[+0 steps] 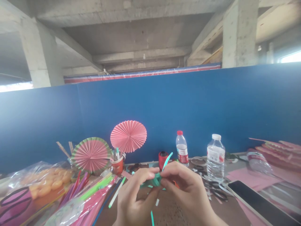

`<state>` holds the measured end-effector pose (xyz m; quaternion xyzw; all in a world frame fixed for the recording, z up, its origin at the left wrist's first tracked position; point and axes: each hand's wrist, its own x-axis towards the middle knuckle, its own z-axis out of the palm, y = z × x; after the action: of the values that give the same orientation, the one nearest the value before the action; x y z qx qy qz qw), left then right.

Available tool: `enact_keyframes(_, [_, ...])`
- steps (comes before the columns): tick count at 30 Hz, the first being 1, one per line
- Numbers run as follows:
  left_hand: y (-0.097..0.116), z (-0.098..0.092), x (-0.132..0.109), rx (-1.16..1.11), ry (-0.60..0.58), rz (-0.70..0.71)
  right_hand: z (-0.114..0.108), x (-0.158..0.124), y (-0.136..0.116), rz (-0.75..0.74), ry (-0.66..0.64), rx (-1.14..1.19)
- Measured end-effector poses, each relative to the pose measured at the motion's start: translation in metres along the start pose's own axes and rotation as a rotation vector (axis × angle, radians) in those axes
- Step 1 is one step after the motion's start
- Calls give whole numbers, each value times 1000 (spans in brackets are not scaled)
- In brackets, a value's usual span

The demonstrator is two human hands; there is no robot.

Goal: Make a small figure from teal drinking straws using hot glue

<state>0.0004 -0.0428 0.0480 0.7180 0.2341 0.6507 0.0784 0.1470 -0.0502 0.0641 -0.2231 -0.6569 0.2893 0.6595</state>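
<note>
Between my two hands, over the middle of the table, is a small wound bundle of green pipe cleaner [156, 179]. A lighter teal end [167, 160] sticks up from it, and another teal strip shows below, between my wrists. My left hand [135, 196] pinches the bundle from the left with thumb and fingers. From the right, my right hand [188, 191] pinches it close to the upright end. My fingers hide part of the bundle.
Pink paper fans [129, 136] stand behind, near a red pen cup [117, 164]. Bagged craft strips [91, 194] lie left. Two water bottles [215, 158], black scissors [217, 190] and a phone [261, 202] are right. A blue partition [160, 106] rises behind.
</note>
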Motion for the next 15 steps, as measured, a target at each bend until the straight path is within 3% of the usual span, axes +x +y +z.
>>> enact_keyframes(4, [9,2,1,-77,17,-85,0,0,-1,-10,-22,-16])
enact_keyframes(7, [10,2,0,-107,-15,-112,-2,1,-3,62,-54,-40])
enact_keyframes(12, [8,-3,4,-61,-130,-88,-10,6,-13,218,-178,-105])
enact_keyframes(15, [12,-5,7,-10,-182,-134,-12,7,-19,267,-185,-150])
